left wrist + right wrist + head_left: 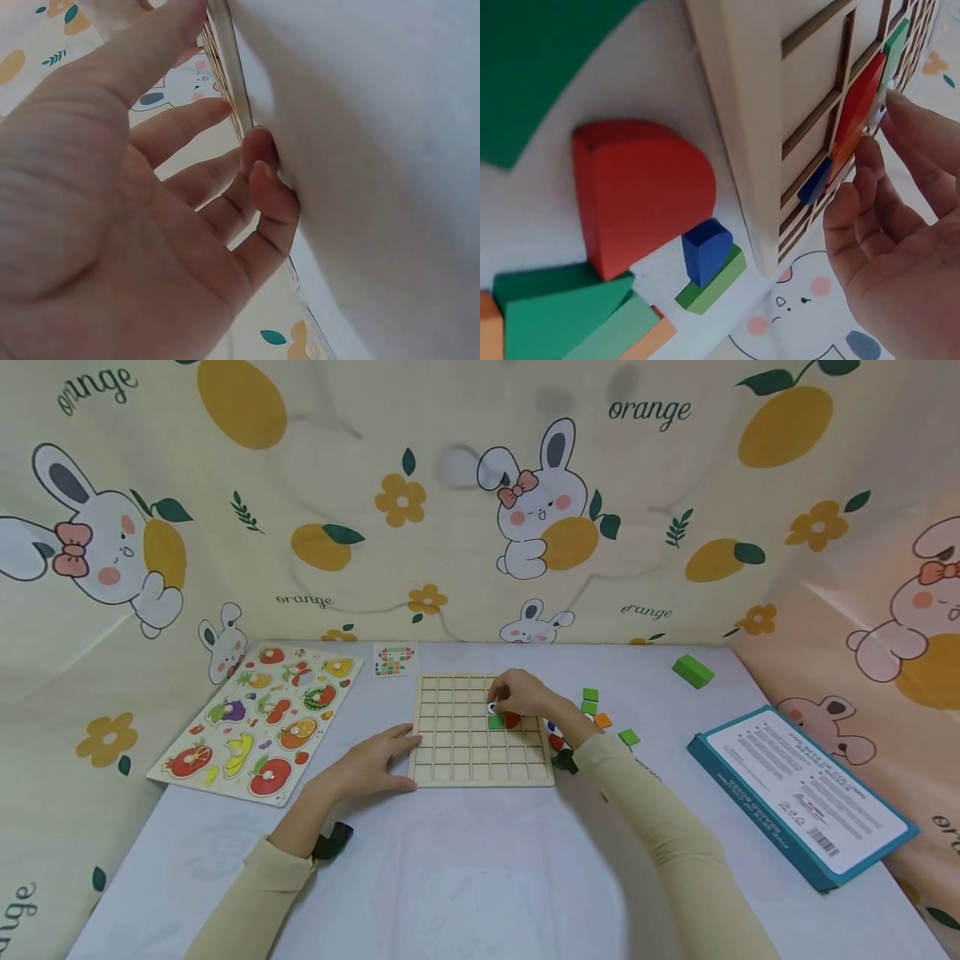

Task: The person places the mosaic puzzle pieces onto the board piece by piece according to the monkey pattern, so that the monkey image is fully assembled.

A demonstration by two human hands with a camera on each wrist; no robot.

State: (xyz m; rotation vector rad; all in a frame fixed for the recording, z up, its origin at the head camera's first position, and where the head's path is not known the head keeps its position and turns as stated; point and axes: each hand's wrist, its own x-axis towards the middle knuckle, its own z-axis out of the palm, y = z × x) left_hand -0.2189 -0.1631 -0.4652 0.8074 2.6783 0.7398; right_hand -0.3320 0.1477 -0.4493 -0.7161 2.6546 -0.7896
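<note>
A square wooden grid board (457, 760) lies on the white table. Along its left edge rests my left hand (371, 762), thumb and fingertips touching the rim with the fingers loosely bent. My right hand (525, 692) is over the upper right cells and pinches a small white piece with a dark dot (492, 707) by the fingertips. Beside it, a green square piece (497, 722) and a red piece (512, 720) sit in the grid. The right wrist view also shows an orange piece (844, 154) and a blue piece (814, 181) in cells by the fingers.
Loose coloured pieces lie right of the board, including a red rounded block (641, 195) and green squares (590, 695). A patterned card (395, 660) lies behind. At left is a fruit puzzle board (255, 718); at right, a blue-edged box (802, 793) and a green block (693, 671).
</note>
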